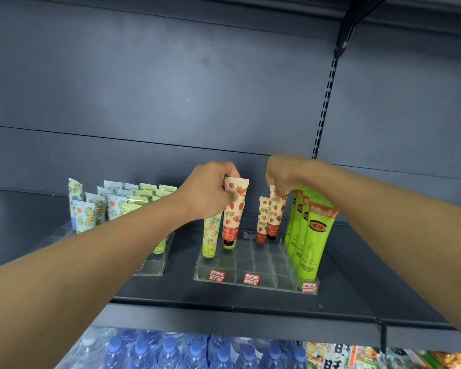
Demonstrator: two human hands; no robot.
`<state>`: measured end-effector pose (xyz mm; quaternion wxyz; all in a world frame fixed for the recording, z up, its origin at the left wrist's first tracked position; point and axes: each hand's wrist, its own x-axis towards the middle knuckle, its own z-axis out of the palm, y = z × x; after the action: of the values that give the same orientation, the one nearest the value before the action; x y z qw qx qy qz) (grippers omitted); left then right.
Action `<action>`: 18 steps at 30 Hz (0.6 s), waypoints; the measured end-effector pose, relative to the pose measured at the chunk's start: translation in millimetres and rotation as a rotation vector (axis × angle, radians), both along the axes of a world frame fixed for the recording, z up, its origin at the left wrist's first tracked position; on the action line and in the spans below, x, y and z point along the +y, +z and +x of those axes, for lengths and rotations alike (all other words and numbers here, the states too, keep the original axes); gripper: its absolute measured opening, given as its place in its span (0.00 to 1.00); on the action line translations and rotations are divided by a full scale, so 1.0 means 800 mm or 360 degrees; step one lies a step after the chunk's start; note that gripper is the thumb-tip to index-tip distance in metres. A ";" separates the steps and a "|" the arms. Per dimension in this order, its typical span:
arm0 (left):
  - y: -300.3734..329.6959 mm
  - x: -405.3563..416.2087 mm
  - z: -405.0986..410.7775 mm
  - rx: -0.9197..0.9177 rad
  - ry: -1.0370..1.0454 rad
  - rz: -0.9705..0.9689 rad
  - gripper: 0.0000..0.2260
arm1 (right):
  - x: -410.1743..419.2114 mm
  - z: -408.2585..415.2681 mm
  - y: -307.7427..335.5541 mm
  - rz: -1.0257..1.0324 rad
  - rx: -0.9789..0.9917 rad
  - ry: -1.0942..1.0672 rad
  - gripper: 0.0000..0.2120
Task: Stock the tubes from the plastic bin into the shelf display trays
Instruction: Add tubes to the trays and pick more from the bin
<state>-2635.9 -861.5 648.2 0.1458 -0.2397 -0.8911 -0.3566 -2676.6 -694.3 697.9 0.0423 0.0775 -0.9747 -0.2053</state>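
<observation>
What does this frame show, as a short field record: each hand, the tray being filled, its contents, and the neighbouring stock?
left hand: grips a strawberry tube by its top end, cap down over the clear tray
right hand: pinches the top of a second strawberry tube at the tray's back row
tray contents: pineapple tube, a third strawberry tube, green tubes along the right side
front slots: mostly unfilled, price labels on the front edge
neighbouring stock: left tray of blue and pale green tubes
below shelf: water bottles
</observation>
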 end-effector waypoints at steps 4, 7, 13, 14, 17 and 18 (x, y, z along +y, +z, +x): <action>-0.002 0.003 -0.004 0.0012 -0.0022 -0.0013 0.06 | 0.002 -0.013 -0.006 0.0122 0.0006 -0.0057 0.16; -0.003 0.005 -0.007 0.0010 -0.0042 -0.0001 0.06 | 0.001 -0.013 -0.007 0.0185 0.0003 -0.0091 0.17; -0.005 0.006 -0.009 0.0016 -0.0035 0.0003 0.07 | 0.000 -0.015 -0.011 0.0323 -0.0066 -0.0126 0.17; -0.006 0.006 -0.009 0.0015 -0.0035 0.0004 0.07 | 0.000 -0.015 -0.011 0.0315 -0.0068 -0.0125 0.17; -0.006 0.005 -0.008 0.0021 -0.0018 -0.0004 0.07 | -0.001 -0.015 -0.008 0.0256 -0.0075 -0.0113 0.18; -0.006 0.005 -0.007 0.0024 -0.0009 -0.0010 0.07 | -0.001 -0.013 -0.005 0.0232 -0.0076 -0.0101 0.19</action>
<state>-2641.5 -857.5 643.0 0.1505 -0.2454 -0.8905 -0.3523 -2687.0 -695.1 693.5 0.0066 0.0542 -0.9599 -0.2751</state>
